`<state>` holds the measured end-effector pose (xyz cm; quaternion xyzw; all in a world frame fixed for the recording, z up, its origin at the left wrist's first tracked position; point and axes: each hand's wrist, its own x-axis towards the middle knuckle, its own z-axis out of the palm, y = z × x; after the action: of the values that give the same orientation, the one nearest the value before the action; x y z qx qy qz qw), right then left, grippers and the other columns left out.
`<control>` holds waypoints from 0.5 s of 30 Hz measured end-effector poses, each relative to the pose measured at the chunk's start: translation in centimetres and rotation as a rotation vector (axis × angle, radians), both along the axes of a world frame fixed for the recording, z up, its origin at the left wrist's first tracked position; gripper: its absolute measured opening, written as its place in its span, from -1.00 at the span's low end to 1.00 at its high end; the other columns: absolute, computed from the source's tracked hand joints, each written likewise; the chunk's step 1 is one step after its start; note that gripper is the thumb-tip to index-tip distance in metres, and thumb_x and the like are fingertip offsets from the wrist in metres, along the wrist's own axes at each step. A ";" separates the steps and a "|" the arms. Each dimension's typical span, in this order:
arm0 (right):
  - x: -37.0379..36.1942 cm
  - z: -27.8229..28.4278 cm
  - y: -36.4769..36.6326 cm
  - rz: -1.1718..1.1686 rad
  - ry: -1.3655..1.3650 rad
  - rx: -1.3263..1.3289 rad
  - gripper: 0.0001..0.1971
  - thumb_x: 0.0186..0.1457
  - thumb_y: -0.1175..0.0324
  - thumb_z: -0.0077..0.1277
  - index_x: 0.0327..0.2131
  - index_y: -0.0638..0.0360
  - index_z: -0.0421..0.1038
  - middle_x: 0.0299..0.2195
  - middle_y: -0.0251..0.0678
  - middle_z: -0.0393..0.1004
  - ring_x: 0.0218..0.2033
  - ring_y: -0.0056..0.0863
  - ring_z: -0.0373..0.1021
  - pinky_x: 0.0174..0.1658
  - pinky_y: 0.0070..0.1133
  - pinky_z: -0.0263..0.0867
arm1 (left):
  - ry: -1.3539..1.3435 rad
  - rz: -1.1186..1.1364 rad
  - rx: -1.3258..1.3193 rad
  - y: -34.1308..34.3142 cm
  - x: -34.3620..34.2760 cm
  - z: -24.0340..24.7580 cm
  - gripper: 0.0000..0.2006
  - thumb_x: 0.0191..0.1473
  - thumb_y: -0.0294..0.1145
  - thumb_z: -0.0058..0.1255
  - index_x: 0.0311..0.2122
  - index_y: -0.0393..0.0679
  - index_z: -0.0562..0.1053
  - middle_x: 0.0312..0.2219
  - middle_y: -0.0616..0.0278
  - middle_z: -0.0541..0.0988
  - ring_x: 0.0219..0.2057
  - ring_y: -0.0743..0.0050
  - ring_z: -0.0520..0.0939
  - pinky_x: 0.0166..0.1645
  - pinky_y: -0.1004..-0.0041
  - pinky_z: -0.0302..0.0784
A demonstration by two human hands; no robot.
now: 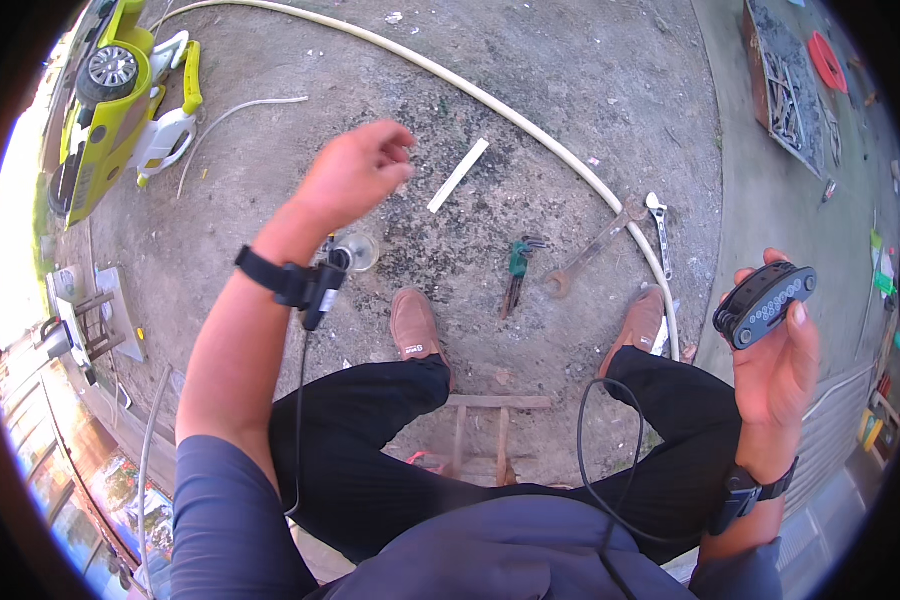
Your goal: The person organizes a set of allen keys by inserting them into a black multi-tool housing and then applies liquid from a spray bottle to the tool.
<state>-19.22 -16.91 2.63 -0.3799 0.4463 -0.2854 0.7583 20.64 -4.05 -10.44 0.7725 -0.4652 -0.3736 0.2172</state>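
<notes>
My right hand point(775, 365) is closed round a black folding multi-tool point(767, 308), holding it up at the right, above my knee. Its fingers wrap behind the tool and the thumb presses on its near edge. Over the ground at the left, my left hand point(362, 172) hangs with loosely bent, slightly blurred fingers and nothing visible in them. Nearest to it lies a flat pale strip point(458, 176). On the ground between my feet are a hex key set in a green holder point(517, 262), a large rusty wrench point(595, 248) and a silver adjustable wrench point(662, 235).
A pale hose point(530, 122) curves across the ground to my right foot. Partly behind my left wrist stands a clear glass jar point(364, 252). A yellow-green toy car point(110, 110) is far left; a metal tray of tools point(760, 60) and a red dish point(827, 62) are far right.
</notes>
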 end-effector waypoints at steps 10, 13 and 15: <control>2.9 -1.0 1.3 0.062 0.052 0.025 -0.41 0.16 0.16 -0.03 0.17 0.28 0.09 -0.09 -0.08 0.41 -0.06 -0.36 0.39 0.04 -0.42 0.32 | -0.166 0.079 0.288 20.4 7.0 -7.1 -0.18 -0.23 -0.56 0.13 0.24 -0.07 0.13 0.09 -0.03 0.34 0.09 0.00 0.41 0.19 0.26 0.35; 3.8 -1.4 1.4 0.068 0.063 0.031 -0.40 0.16 0.16 -0.03 0.17 0.28 0.08 -0.09 -0.09 0.41 -0.07 -0.36 0.40 0.05 -0.43 0.32 | -0.135 0.075 0.297 22.2 4.2 -9.1 -0.08 -0.26 -0.47 0.25 0.27 -0.03 0.06 0.13 -0.05 0.28 0.14 -0.06 0.35 0.21 0.24 0.32; 4.4 -1.7 1.5 0.066 0.072 0.031 -0.40 0.16 0.16 -0.03 0.17 0.29 0.08 -0.10 -0.09 0.41 -0.07 -0.36 0.40 0.05 -0.43 0.32 | -0.110 0.098 0.316 21.6 2.7 -9.3 -0.01 -0.30 -0.40 0.34 0.28 -0.02 0.04 0.14 -0.06 0.25 0.16 -0.08 0.32 0.22 0.24 0.30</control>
<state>-14.85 -15.43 0.97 -0.3925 0.4648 -0.2395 0.7567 23.36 17.54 -19.70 0.8381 -0.3736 -0.3884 0.0851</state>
